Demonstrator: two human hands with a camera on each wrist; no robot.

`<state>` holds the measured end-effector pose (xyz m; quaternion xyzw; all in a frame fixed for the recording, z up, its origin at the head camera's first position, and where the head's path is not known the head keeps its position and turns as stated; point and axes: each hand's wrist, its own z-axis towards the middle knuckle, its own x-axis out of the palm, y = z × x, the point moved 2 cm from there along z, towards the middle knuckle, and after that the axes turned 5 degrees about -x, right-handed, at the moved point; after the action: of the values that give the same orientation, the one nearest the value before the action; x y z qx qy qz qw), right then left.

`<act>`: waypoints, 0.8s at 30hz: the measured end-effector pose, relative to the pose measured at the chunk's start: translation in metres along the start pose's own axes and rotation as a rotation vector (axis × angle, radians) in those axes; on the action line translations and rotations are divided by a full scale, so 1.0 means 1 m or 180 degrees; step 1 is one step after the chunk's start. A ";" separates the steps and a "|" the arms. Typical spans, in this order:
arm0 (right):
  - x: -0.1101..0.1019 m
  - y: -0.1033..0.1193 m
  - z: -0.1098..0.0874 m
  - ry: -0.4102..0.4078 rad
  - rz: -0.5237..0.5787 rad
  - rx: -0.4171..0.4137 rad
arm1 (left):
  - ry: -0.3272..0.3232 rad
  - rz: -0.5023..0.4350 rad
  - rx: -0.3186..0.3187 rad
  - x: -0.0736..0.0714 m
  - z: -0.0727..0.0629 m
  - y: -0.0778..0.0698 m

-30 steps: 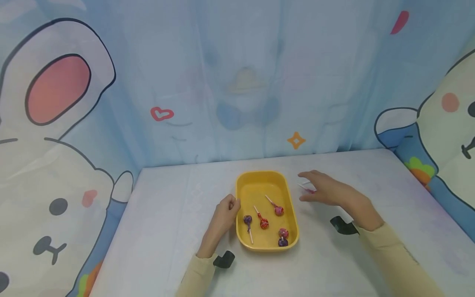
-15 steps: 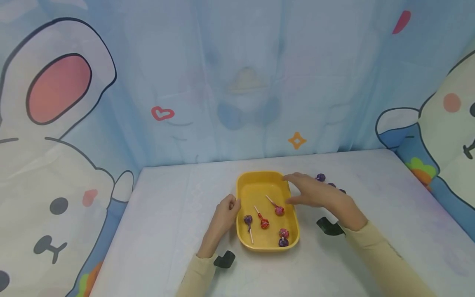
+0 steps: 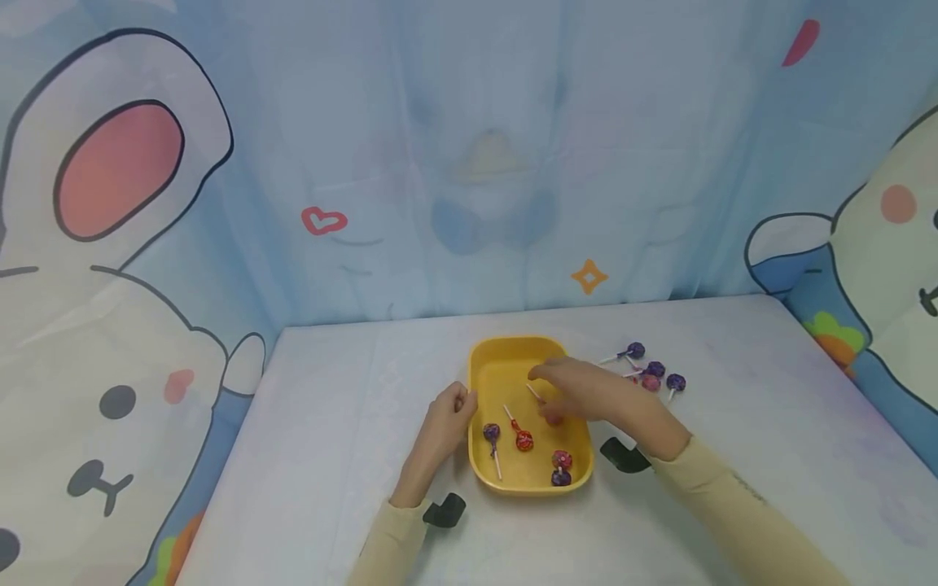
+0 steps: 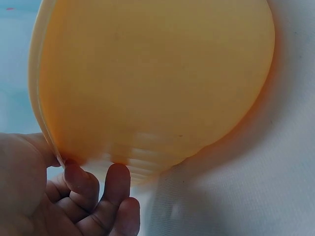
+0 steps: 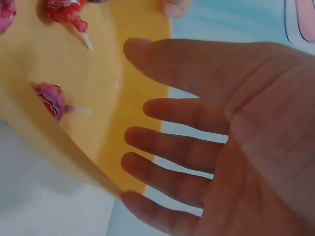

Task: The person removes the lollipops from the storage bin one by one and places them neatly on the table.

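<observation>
A yellow plastic tray sits on the table, holding several wrapped lollipops. My left hand grips its left rim, thumb on one side and curled fingers against the outer wall. Over the tray's right side hovers my right hand, its fingers extended and spread with nothing between them in the right wrist view. Beneath it lies a pink lollipop, partly covered in the head view. A red lollipop and a purple lollipop lie farther left; a pink one touches another purple one near the front.
Right of the tray, a loose group of lollipops lies on the white table, among them purple ones and a pink one. A blue cartoon curtain hangs behind the table's back edge.
My right hand has moved left from above the lollipop group to over the tray, uncovering that group. My left hand has stayed on the tray's rim, and the tray has not moved.
</observation>
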<state>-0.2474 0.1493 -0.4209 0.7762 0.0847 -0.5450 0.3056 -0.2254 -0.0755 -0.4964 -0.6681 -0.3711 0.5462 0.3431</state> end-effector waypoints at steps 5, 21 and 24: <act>0.006 0.004 0.008 -0.0023 -0.0507 -0.0063 | 0.0005 0.0026 0.0000 0.000 -0.001 -0.001; 0.029 0.016 0.007 -0.0130 -0.1841 -0.0134 | -0.0017 0.0044 0.0109 -0.001 -0.002 -0.001; 0.033 0.015 0.005 -0.0155 -0.1861 -0.0215 | -0.0015 0.0047 0.0138 0.000 -0.002 -0.001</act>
<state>-0.2317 0.1273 -0.4456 0.6949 0.3156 -0.6253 0.1632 -0.2233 -0.0753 -0.4951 -0.6619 -0.3550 0.5582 0.3526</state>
